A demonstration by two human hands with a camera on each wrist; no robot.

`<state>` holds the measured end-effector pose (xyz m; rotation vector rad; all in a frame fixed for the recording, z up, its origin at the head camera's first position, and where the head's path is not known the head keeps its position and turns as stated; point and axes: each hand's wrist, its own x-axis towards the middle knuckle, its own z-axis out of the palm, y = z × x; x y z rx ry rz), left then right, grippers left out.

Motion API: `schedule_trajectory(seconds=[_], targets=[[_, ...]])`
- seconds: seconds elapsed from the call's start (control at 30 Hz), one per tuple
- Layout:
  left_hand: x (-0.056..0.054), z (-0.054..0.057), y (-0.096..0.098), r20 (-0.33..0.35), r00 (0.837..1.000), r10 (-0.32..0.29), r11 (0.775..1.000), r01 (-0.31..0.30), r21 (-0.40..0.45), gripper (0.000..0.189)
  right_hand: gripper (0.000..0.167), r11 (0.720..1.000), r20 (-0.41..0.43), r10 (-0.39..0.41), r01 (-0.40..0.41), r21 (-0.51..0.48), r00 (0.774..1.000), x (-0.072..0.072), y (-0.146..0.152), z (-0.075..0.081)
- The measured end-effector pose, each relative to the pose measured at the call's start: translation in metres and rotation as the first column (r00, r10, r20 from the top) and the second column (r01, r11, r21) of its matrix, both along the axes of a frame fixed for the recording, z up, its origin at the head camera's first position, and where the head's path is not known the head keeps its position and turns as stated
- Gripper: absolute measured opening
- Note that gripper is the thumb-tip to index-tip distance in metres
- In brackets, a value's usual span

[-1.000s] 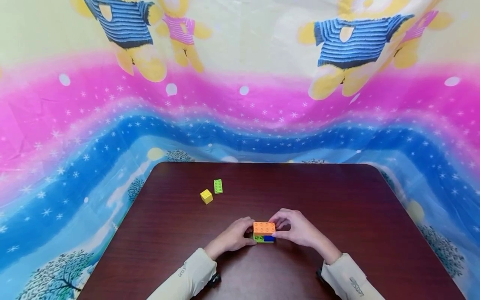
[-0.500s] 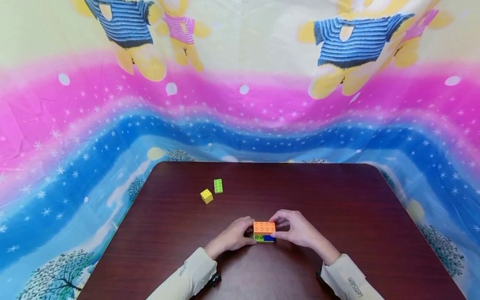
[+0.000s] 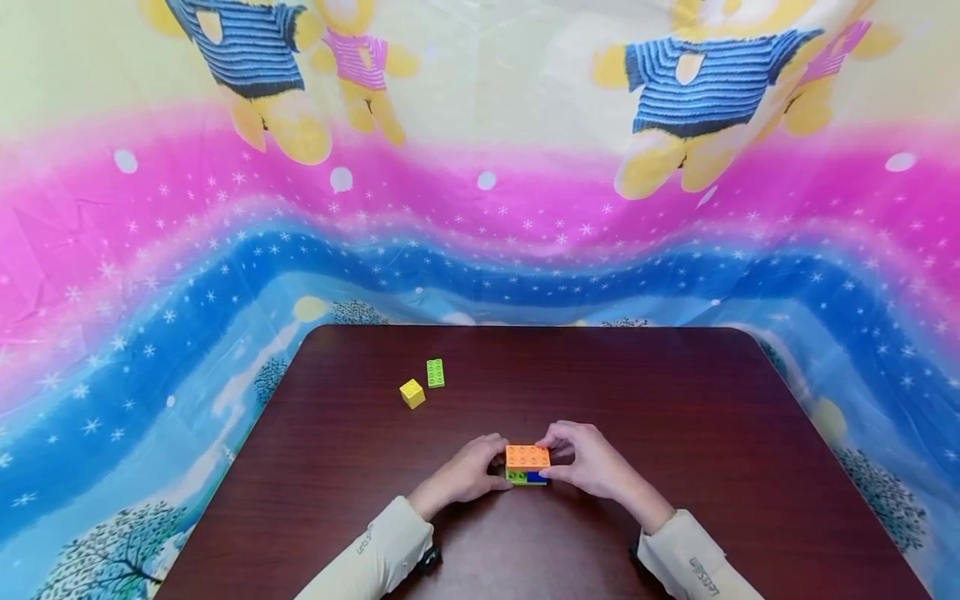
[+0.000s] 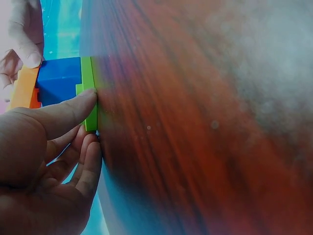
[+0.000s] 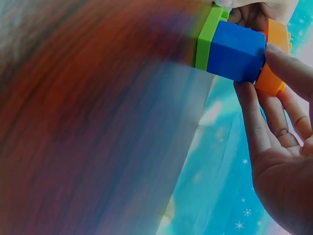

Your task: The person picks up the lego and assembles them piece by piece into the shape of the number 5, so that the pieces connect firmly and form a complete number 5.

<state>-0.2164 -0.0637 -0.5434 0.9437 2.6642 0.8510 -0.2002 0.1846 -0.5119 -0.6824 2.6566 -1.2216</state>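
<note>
In the head view an orange toy brick (image 3: 528,456) sits on top of a blue brick (image 3: 537,477), which stands over the right part of a light green plate brick (image 3: 517,478). My left hand (image 3: 468,468) pinches the green plate at its left end, thumb at the near side and fingers behind. With thumb and fingers, my right hand (image 3: 588,460) grips the orange brick at its right end. The right wrist view has the right thumb where the orange brick (image 5: 274,54) meets the blue brick (image 5: 235,50), and a fingertip below against the blue one.
Toward the back left of the dark wooden table (image 3: 675,392) lie a yellow cube brick (image 3: 412,393) and another light green brick (image 3: 436,373). A patterned cloth (image 3: 480,208) hangs behind the table.
My right hand and wrist have shifted very slightly, the thumb a little lower. The left hand and the brick stack keep their place.
</note>
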Motion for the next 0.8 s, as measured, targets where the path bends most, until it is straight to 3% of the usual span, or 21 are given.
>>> schedule_trajectory(seconds=[0.5,0.8], targets=[[0.0006,0.0016,-0.0001,-0.024,1.000,-0.014,1.000,0.015,0.006,0.029,0.031,0.999,0.054,-0.026,0.028,-0.023,0.998,0.0002,-0.0015,0.0004],[0.0009,0.0022,0.0000,-0.008,1.000,-0.004,1.000,0.004,0.012,0.029,0.030,1.000,0.025,-0.015,0.015,-0.013,1.000,0.0022,-0.0034,0.0006]])
